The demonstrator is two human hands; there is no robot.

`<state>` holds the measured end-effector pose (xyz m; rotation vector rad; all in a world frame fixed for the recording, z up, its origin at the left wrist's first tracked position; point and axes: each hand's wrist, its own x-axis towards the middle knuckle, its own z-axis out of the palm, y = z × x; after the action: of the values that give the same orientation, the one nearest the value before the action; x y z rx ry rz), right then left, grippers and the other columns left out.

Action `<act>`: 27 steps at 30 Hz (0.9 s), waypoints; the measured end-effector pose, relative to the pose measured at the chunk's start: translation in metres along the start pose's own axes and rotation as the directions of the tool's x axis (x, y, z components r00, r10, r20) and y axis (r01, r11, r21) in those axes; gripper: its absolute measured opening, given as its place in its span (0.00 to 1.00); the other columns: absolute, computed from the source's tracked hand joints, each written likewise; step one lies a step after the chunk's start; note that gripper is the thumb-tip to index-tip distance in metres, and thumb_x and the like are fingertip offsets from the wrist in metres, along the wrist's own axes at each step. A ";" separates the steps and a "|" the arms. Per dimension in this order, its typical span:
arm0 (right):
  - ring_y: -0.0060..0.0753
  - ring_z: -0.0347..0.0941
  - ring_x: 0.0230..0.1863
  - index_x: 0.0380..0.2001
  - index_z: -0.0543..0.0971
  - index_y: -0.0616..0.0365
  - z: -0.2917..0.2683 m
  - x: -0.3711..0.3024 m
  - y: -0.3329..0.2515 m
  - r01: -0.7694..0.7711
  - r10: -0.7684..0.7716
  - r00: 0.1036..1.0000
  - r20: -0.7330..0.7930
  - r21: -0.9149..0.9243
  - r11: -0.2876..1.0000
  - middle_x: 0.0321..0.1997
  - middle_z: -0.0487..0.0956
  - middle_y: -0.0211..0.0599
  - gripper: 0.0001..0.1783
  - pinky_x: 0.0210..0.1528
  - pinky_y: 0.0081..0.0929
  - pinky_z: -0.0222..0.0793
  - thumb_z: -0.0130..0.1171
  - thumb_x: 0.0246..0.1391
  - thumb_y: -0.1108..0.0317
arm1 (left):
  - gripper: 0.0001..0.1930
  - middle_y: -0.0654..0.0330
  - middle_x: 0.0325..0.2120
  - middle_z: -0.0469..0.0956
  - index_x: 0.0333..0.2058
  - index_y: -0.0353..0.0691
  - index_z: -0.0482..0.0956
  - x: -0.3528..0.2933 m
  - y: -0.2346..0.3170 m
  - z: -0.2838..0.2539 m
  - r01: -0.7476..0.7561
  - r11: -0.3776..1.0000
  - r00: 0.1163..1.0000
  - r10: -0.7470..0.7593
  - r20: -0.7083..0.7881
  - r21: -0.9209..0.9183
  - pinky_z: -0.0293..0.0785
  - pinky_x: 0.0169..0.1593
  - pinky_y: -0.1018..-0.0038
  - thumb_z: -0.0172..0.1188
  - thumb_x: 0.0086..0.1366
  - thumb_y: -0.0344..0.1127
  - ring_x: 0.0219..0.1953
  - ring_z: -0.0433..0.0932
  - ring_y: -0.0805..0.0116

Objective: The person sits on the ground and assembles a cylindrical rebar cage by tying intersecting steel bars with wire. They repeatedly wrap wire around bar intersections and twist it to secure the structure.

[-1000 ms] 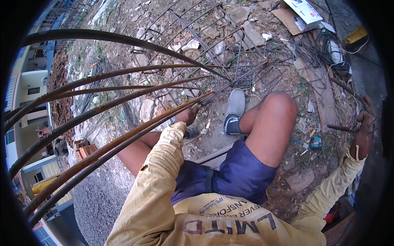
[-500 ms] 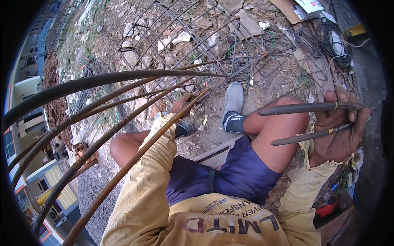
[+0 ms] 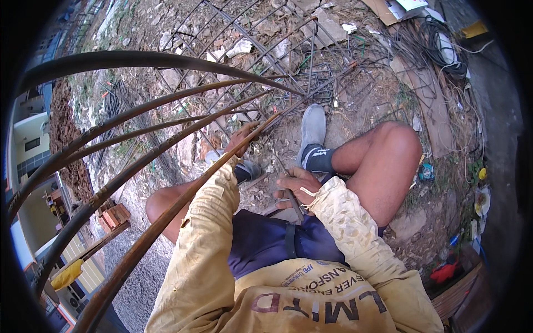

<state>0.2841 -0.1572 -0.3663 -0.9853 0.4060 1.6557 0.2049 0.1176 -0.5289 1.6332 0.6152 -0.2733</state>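
Note:
My right hand (image 3: 300,186) is low between my knees, above my lap, its fingers closed round the dark-handled pincers (image 3: 293,201). One handle shows below the fingers; the jaws are hard to make out. Farther forward and left, my left hand (image 3: 240,139) is by my left shoe, its fingers curled beside a rusty steel bar (image 3: 211,186). The bar partly covers that hand, and what it grips is hidden. More long reinforcing bars (image 3: 150,147) sweep from the left edge towards the ground ahead of my hands.
A steel bar grid (image 3: 244,33) lies ahead over broken rubble. Bent steel pieces (image 3: 319,83) are heaped beyond my right shoe (image 3: 314,125). At the far right lie coiled black cable (image 3: 447,53) and a plank (image 3: 430,111). Bricks (image 3: 114,215) are stacked at left.
My right hand has moved left and inward from the far right to between my knees, still with the pincers. The bars at left have shifted slightly; my left hand stays nearly in place.

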 end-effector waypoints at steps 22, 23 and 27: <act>0.49 0.74 0.50 0.62 0.58 0.43 0.041 0.077 0.049 0.088 -0.089 0.996 -0.006 0.188 0.978 0.56 0.70 0.42 0.30 0.46 0.62 0.70 0.51 0.57 0.59 | 0.15 0.65 0.32 0.77 0.52 0.40 0.76 0.033 -0.077 -0.036 -0.164 0.890 0.975 0.213 -0.069 0.425 0.77 0.38 0.75 0.52 0.68 0.29 0.31 0.75 0.75; 0.48 0.74 0.49 0.62 0.59 0.43 0.037 0.078 0.050 0.082 -0.077 0.996 -0.035 0.156 0.984 0.56 0.71 0.41 0.30 0.46 0.61 0.70 0.52 0.56 0.60 | 0.15 0.65 0.32 0.77 0.52 0.40 0.76 0.035 -0.074 -0.037 -0.155 0.909 0.979 0.193 -0.061 0.388 0.77 0.38 0.75 0.52 0.68 0.29 0.31 0.75 0.75; 0.46 0.75 0.47 0.61 0.60 0.41 0.018 0.080 0.045 0.051 -0.054 0.990 -0.128 -0.025 0.998 0.54 0.73 0.39 0.30 0.45 0.61 0.69 0.53 0.55 0.61 | 0.15 0.65 0.32 0.77 0.52 0.40 0.76 0.026 -0.055 -0.033 -0.126 0.953 0.989 0.142 -0.036 0.277 0.77 0.38 0.75 0.52 0.68 0.29 0.31 0.75 0.75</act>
<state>0.2324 -0.1089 -0.4275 -1.1143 0.4450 1.5572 0.1913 0.1581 -0.5837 1.9465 0.5214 -0.2211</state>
